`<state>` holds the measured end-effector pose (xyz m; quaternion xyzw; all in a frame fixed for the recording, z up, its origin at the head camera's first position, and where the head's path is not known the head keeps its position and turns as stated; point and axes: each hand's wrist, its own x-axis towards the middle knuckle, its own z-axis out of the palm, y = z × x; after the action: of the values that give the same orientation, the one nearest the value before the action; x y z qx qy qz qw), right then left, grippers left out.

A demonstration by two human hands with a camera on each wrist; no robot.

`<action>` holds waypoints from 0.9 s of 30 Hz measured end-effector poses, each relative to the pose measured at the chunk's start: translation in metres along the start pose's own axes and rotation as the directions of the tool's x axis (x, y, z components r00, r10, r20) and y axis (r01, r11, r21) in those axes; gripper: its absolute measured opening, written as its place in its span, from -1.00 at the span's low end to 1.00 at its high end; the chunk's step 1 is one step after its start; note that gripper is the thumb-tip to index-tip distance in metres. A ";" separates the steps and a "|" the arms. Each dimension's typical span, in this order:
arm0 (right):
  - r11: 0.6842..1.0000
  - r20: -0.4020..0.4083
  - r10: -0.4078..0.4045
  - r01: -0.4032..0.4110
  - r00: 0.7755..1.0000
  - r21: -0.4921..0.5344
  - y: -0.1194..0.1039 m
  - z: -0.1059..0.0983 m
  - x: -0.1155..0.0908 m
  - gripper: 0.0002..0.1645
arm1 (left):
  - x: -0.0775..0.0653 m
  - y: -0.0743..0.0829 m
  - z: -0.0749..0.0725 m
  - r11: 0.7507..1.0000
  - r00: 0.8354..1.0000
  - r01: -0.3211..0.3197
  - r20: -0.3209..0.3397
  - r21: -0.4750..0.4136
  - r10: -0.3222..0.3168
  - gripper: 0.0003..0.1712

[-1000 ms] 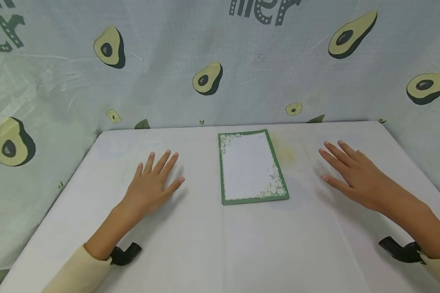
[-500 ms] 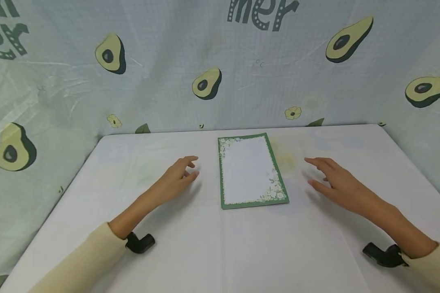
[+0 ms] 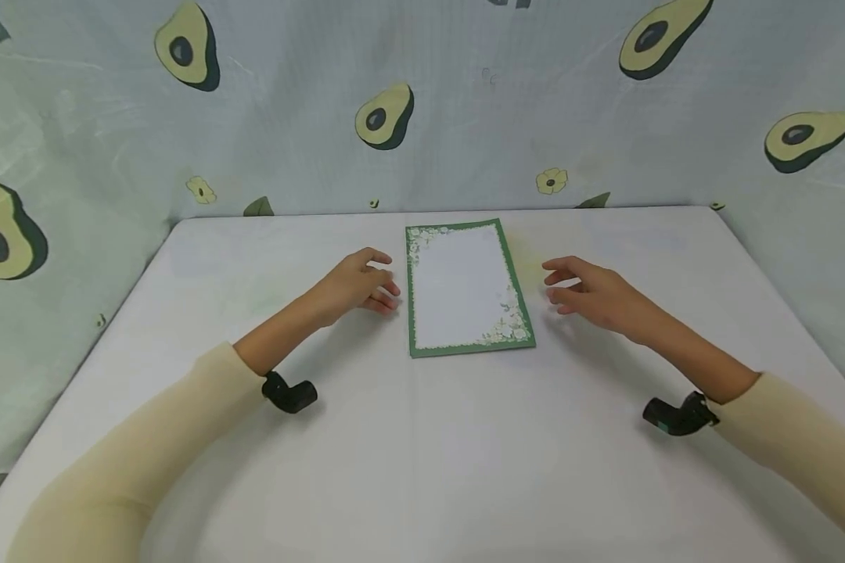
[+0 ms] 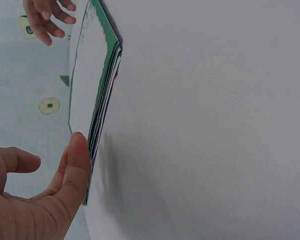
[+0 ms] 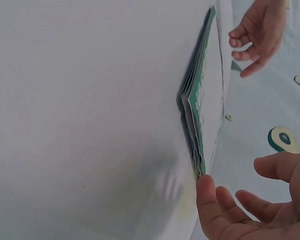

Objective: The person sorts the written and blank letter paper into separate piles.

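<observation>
A stack of paper sheets (image 3: pixel 465 289) with a green border and white flowers in its corners lies on the white table. Layered edges of several sheets show along its side (image 4: pixel 106 85) in the left wrist view. Just off the stack's left edge is my left hand (image 3: pixel 355 285), its fingers loosely bent and holding nothing. On the other side, my right hand (image 3: pixel 595 295) hovers a short way from the right edge, also with bent fingers and nothing in them. The right wrist view has its fingertips (image 5: pixel 206 186) overlapping the stack's far end.
The white-covered table (image 3: pixel 422 453) reaches back to a pale curtain (image 3: pixel 282 117) printed with avocados and flowers. A black wrist camera (image 3: pixel 290 393) sits on the left wrist, and another black wrist camera (image 3: pixel 679 414) on the right.
Both hands have moved inward toward the stack from either side, and their spread fingers have bent. The stack stays in place on the table; the head view has shifted slightly.
</observation>
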<state>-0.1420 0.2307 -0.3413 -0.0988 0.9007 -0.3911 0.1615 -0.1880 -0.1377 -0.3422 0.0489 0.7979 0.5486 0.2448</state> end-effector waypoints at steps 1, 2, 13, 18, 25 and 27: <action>1.000 0.010 0.005 -0.005 1.000 0.028 -0.002 0.000 0.005 -0.35 | 0.001 0.003 0.000 1.000 1.000 0.010 0.011 -0.003 -0.010 -0.43; 0.999 0.020 0.011 -0.012 1.000 0.052 -0.004 0.001 0.010 -0.35 | 0.003 0.005 -0.001 1.000 1.000 0.023 0.021 -0.006 -0.023 -0.43; 0.993 0.100 0.075 -0.084 0.992 0.085 -0.004 0.012 0.039 -0.38 | 0.015 -0.013 0.002 0.998 0.996 0.042 0.079 -0.038 -0.039 -0.53; 0.982 0.103 0.050 -0.067 0.993 0.175 -0.001 0.012 0.049 -0.40 | 0.017 -0.020 -0.001 0.996 0.995 0.049 0.095 -0.078 -0.042 -0.56; 0.975 0.131 0.060 -0.086 0.990 0.203 0.000 0.015 0.051 -0.37 | 0.017 -0.025 0.002 0.992 0.994 0.014 0.108 -0.123 -0.001 -0.57; 0.973 0.132 0.056 -0.084 0.990 0.216 -0.002 0.016 0.053 -0.37 | 0.018 -0.026 0.002 0.992 0.995 0.010 0.096 -0.129 0.003 -0.57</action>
<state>-0.1851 0.2028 -0.3615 -0.0727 0.8427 -0.4758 0.2412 -0.1976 -0.1406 -0.3722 0.0579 0.7480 0.5958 0.2866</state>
